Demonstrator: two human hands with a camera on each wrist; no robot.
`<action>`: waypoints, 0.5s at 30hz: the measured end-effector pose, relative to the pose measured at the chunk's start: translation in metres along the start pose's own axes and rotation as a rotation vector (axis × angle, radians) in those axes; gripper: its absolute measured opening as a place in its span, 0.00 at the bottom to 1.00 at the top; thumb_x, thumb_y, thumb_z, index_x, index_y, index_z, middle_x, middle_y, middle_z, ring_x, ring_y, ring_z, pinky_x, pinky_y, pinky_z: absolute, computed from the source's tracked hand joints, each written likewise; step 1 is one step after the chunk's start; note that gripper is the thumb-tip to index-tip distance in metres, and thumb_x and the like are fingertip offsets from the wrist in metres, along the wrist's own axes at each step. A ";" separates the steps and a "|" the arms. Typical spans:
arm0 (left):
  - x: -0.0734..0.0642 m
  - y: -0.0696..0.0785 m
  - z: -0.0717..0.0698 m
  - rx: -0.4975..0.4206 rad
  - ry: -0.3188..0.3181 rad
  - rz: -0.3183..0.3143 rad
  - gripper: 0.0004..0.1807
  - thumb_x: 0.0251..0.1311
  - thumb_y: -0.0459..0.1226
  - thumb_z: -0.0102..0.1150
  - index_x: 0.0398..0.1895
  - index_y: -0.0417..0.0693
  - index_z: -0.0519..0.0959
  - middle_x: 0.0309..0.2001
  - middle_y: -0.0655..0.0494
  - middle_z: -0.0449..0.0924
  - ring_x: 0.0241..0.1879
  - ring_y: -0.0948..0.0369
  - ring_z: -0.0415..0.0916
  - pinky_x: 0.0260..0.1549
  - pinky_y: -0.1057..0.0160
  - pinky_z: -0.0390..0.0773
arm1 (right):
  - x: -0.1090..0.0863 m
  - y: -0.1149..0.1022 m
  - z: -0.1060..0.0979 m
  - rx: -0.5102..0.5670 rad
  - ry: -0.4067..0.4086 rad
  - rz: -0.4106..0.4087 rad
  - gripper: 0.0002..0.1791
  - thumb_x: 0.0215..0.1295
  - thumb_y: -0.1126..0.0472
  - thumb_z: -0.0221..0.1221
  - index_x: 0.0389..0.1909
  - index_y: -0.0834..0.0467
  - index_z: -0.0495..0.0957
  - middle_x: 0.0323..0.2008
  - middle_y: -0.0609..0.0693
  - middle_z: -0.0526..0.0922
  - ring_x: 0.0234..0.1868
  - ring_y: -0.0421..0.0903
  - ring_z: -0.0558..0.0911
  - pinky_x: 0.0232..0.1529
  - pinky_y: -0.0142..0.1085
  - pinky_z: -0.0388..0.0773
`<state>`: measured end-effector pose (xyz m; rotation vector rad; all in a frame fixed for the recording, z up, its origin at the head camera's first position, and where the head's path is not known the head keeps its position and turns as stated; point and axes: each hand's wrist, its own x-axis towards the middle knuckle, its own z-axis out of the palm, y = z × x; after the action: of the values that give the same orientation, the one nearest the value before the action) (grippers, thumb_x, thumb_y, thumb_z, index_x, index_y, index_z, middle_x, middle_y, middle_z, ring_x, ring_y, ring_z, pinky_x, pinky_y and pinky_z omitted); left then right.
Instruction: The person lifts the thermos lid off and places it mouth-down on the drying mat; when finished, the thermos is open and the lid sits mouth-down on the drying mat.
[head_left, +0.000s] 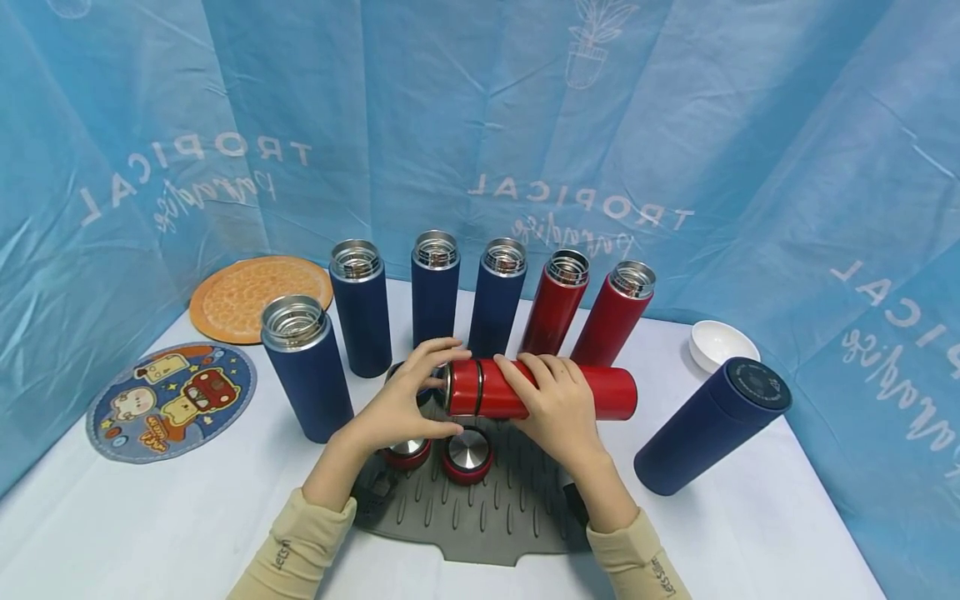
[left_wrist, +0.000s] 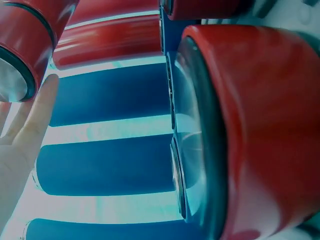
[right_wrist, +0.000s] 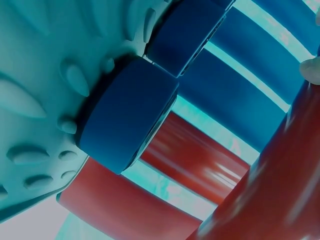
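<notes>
My right hand (head_left: 558,408) grips a red thermos bottle (head_left: 615,393) from above, holding it sideways over the grey ridged mat (head_left: 480,533). A dark seam shows near its left end. My left hand (head_left: 401,400) is spread around that end, with thumb below and fingers above; in the left wrist view its fingers (left_wrist: 42,107) extend straight beside the silver end face. Beneath lie two red lids (head_left: 467,475) (head_left: 408,461), silver faces up. Dark blue lids (right_wrist: 130,115) rest on the mat in the right wrist view, mostly hidden by the hands in the head view.
Behind stand several uncapped blue bottles (head_left: 360,325) and two uncapped red bottles (head_left: 555,312). On the right are a capped blue bottle (head_left: 697,437) and a white bowl (head_left: 701,354). Left sit an orange round mat (head_left: 255,296) and a cartoon mat (head_left: 123,433). A blue curtain (head_left: 420,108) borders the table.
</notes>
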<state>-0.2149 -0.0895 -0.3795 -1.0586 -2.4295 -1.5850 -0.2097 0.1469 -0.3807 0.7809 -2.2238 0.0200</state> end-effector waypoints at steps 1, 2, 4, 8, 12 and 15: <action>0.000 0.000 0.000 -0.003 0.005 0.027 0.43 0.40 0.28 0.72 0.63 0.52 0.63 0.66 0.51 0.54 0.61 0.51 0.60 0.51 0.51 0.73 | 0.000 0.000 0.000 0.002 0.001 0.001 0.49 0.26 0.51 0.77 0.59 0.47 0.70 0.45 0.54 0.79 0.43 0.53 0.78 0.47 0.47 0.75; 0.000 0.000 0.000 -0.005 0.012 0.041 0.40 0.40 0.26 0.70 0.60 0.51 0.66 0.64 0.51 0.56 0.61 0.51 0.61 0.50 0.51 0.74 | 0.000 0.001 0.001 0.003 0.000 0.004 0.49 0.26 0.51 0.77 0.59 0.47 0.70 0.45 0.54 0.79 0.43 0.53 0.77 0.47 0.47 0.75; 0.000 0.001 0.000 -0.013 0.028 0.045 0.36 0.41 0.25 0.69 0.57 0.50 0.69 0.61 0.52 0.60 0.59 0.53 0.63 0.49 0.53 0.75 | 0.000 0.001 0.001 0.009 0.000 0.007 0.48 0.27 0.51 0.77 0.59 0.47 0.70 0.45 0.55 0.79 0.43 0.53 0.77 0.47 0.47 0.75; -0.001 0.002 -0.001 -0.046 0.046 -0.002 0.35 0.42 0.28 0.70 0.57 0.52 0.69 0.59 0.54 0.64 0.56 0.54 0.66 0.46 0.55 0.77 | 0.000 0.001 0.000 0.013 0.003 0.008 0.48 0.26 0.52 0.77 0.59 0.47 0.70 0.45 0.55 0.79 0.43 0.53 0.77 0.47 0.47 0.75; -0.001 0.003 -0.002 -0.072 0.075 -0.088 0.35 0.44 0.33 0.71 0.59 0.54 0.69 0.55 0.53 0.68 0.51 0.54 0.69 0.41 0.58 0.79 | 0.000 0.000 0.000 0.022 0.016 0.010 0.49 0.26 0.53 0.77 0.59 0.47 0.70 0.45 0.55 0.79 0.44 0.53 0.77 0.47 0.48 0.75; -0.001 0.005 -0.002 -0.065 0.106 -0.148 0.33 0.45 0.36 0.70 0.58 0.53 0.70 0.50 0.50 0.73 0.46 0.53 0.73 0.38 0.59 0.80 | 0.001 -0.001 0.000 0.027 0.034 0.008 0.49 0.26 0.53 0.77 0.59 0.47 0.70 0.45 0.55 0.79 0.44 0.53 0.77 0.46 0.49 0.75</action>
<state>-0.2119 -0.0907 -0.3754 -0.7968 -2.4523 -1.7267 -0.2100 0.1456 -0.3802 0.7814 -2.1988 0.0666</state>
